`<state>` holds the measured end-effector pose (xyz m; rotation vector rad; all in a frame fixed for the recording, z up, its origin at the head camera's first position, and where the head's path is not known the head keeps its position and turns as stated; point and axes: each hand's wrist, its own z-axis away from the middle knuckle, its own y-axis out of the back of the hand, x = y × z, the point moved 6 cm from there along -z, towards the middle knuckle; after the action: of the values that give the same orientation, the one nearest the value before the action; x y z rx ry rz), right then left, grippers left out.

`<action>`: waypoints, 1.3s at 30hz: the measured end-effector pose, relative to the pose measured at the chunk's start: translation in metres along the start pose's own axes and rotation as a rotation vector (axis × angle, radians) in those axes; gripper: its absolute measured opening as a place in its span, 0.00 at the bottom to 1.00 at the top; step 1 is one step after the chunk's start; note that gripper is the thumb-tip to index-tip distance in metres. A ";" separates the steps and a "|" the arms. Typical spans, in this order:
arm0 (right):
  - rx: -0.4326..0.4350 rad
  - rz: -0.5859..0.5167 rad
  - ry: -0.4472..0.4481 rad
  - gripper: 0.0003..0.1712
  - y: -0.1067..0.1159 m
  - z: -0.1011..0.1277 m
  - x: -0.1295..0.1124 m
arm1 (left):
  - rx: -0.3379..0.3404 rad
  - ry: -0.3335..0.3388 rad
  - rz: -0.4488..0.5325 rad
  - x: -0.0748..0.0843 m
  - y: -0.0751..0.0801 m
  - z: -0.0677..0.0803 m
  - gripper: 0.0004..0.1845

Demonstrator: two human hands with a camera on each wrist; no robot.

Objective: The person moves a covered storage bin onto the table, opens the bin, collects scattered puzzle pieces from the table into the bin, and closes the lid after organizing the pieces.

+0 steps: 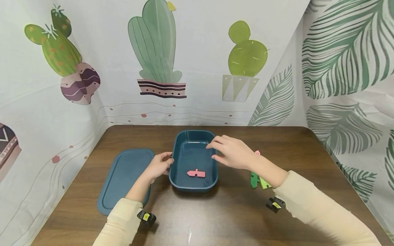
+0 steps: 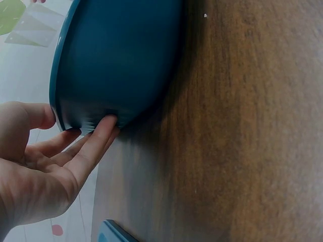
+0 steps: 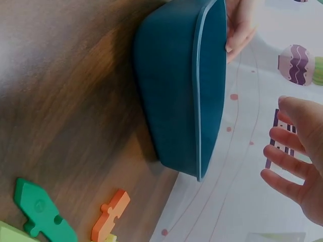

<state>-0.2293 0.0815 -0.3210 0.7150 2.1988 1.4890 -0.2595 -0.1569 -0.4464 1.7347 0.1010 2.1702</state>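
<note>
A dark blue plastic box [image 1: 194, 188] stands on the table, with a pink arrow-shaped puzzle piece [image 1: 196, 173] lying inside near its front. My left hand [image 1: 158, 166] holds the box's left side; the left wrist view has the thumb at the rim and the fingers against the outer wall. Over the box's right rim hovers my right hand [image 1: 232, 151], fingers loosely bent, nothing between them. Beneath the right forearm lie a green piece [image 1: 253, 180] and a light green piece [image 1: 264, 183]. The right wrist view also has an orange piece [image 3: 110, 215].
A flat blue lid [image 1: 123, 177] lies left of the box, partly under the left forearm. Another pink piece [image 1: 257, 152] shows behind the right forearm. The wooden table [image 1: 197, 218] ends at a patterned cloth backdrop [image 1: 203, 68].
</note>
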 end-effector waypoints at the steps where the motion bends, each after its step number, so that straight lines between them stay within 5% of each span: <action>1: -0.004 0.000 -0.005 0.17 0.000 0.001 0.001 | 0.000 -0.001 0.000 0.000 0.000 0.000 0.24; 25: -0.071 -0.011 -0.109 0.21 -0.005 0.038 0.031 | 0.014 0.005 -0.006 -0.002 0.002 0.001 0.24; 39: -0.157 -0.057 -0.171 0.24 -0.034 0.058 0.049 | 0.013 0.001 -0.018 -0.002 0.002 0.001 0.24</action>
<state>-0.2413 0.1439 -0.3756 0.6938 1.9367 1.4941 -0.2586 -0.1595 -0.4476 1.7335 0.1305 2.1622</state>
